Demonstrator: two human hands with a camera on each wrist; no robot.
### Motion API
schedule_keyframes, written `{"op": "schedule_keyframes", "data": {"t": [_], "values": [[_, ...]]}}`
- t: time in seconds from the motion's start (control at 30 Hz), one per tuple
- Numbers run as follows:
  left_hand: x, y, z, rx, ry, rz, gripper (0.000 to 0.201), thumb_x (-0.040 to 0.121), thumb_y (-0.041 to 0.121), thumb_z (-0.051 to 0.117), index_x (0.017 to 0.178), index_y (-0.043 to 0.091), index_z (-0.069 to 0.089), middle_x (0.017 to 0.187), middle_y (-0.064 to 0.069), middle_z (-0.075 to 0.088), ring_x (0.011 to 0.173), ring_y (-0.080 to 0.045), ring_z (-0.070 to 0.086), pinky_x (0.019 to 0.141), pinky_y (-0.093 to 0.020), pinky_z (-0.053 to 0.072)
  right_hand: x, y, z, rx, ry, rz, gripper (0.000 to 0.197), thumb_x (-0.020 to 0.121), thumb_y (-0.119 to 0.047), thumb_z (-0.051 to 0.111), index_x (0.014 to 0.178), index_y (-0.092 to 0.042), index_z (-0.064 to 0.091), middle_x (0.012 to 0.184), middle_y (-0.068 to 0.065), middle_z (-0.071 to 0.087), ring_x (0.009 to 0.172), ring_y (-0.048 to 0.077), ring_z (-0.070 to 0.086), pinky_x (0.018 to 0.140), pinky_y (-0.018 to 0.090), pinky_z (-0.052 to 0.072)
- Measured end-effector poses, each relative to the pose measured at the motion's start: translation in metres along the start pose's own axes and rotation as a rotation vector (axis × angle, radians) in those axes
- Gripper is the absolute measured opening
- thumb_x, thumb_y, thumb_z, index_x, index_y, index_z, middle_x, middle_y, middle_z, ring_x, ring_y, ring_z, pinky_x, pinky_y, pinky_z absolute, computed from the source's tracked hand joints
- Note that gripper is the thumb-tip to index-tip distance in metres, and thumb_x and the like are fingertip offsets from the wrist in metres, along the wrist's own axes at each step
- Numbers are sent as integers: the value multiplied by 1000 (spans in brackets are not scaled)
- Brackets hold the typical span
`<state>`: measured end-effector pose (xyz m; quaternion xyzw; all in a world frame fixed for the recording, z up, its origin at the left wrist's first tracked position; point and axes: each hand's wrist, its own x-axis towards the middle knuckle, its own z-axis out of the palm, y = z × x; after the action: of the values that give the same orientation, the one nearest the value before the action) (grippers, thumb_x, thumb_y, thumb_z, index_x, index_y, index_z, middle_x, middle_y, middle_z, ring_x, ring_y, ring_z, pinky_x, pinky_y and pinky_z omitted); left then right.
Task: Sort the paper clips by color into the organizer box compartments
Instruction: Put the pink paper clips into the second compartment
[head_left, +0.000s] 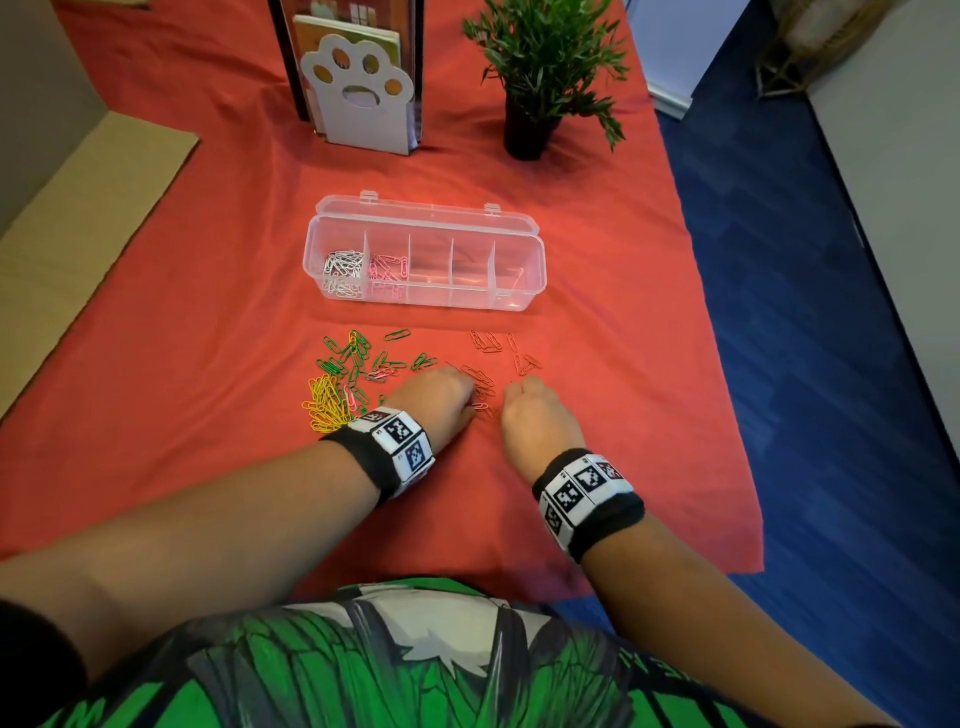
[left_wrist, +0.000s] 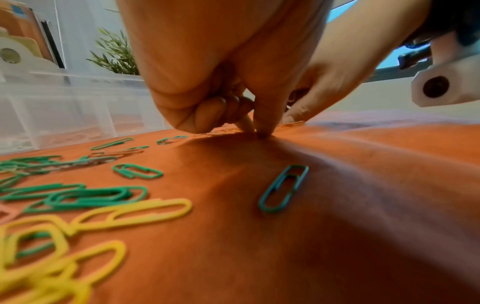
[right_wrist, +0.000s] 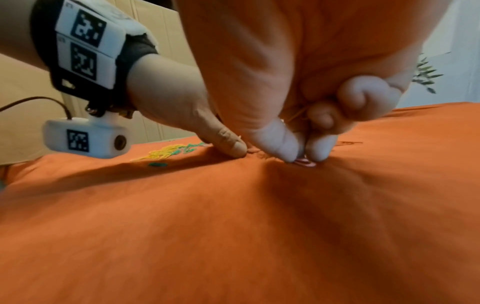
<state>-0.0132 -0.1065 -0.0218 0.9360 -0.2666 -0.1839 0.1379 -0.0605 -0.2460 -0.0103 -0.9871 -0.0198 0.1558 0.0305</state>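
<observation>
While both hands work low on the red-covered table (head_left: 208, 312), the left hand (head_left: 441, 400) presses its curled fingertips (left_wrist: 262, 131) down among the red paper clips (head_left: 480, 376) at about 6 o'clock from the organizer box (head_left: 426, 296); whether it pinches one I cannot tell. Just beside it at 3 o'clock, the right hand (head_left: 535, 415) pinches a red clip (right_wrist: 303, 162) against the cloth between thumb and forefinger, with thin clips tucked in its curled fingers. Green paper clips (head_left: 358, 358) and yellow paper clips (head_left: 324, 405) lie at 9 o'clock of the left hand. The box stands open: white clips (head_left: 343, 270) fill its leftmost compartment, pink clips (head_left: 387, 270) the next.
</observation>
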Motion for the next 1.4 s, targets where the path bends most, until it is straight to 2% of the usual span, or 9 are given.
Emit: {"op": "schedule_keyframes", "data": {"t": [0.27,0.4,0.53,0.67,0.87,1.03,1.2,1.3,1.4], "values": [[-2,-11,-10,-408,-3,-248,15,87,25,52,75,17,55,83,-12,64,81,-27,56,69,-28,36,-1,28,1,207,-54,134,27,86,-16,53,109,-2,52,110,17,55,101,36,58,85,40,51],[-10,-11,-25,-1155,-185,-498,11,67,21,42,59,15,44,49,-2,47,48,-19,37,46,-21,28,-3,17,1,57,13,39,24,86,-4,45,109,0,52,110,17,55,100,35,58,81,41,50],[-27,-16,-36,-1688,-333,-364,6,57,13,33,55,13,39,53,-5,42,45,-16,32,45,-19,25,4,7,-4,-6,-13,12,30,85,1,37,111,1,52,113,18,54,100,35,57,79,43,50],[-39,-23,-41,-1827,-342,-260,10,55,16,32,53,12,41,57,-8,41,47,-18,33,48,-22,26,20,9,-11,256,-57,33,13,84,-11,47,93,-7,56,101,17,60,94,33,61,78,34,48],[-51,-49,-50,-1853,-138,-315,14,54,19,33,49,11,43,52,-8,43,44,-17,34,44,-20,26,34,-11,-27,1112,-201,173,25,88,0,46,83,-22,58,62,-5,47,44,1,42,43,14,33],[-48,-83,-50,-1378,130,-663,17,73,13,37,56,12,41,43,0,36,30,-7,26,35,-8,19,44,-38,-39,1857,-377,331,20,90,-4,38,76,-10,51,69,3,46,54,15,50,41,20,43],[-55,-100,-48,-1192,165,-688,25,83,10,45,58,14,48,46,0,35,29,-9,27,35,-10,20,63,-69,-33,1332,-279,166,22,87,0,51,73,-16,58,67,-1,50,57,10,45,43,14,38],[-60,-102,-45,-1048,227,-660,25,85,17,56,61,17,52,41,6,42,32,-6,34,33,-15,25,71,-84,-32,810,-162,-67,20,84,0,51,85,-8,70,74,-9,52,83,13,53,74,18,41],[-62,-107,-36,-805,284,-593,21,83,22,65,63,20,58,53,5,53,40,-1,44,45,-16,36,75,-95,-27,543,-134,-203,28,85,-1,49,98,-6,72,94,8,58,96,25,58,83,22,40]]}}
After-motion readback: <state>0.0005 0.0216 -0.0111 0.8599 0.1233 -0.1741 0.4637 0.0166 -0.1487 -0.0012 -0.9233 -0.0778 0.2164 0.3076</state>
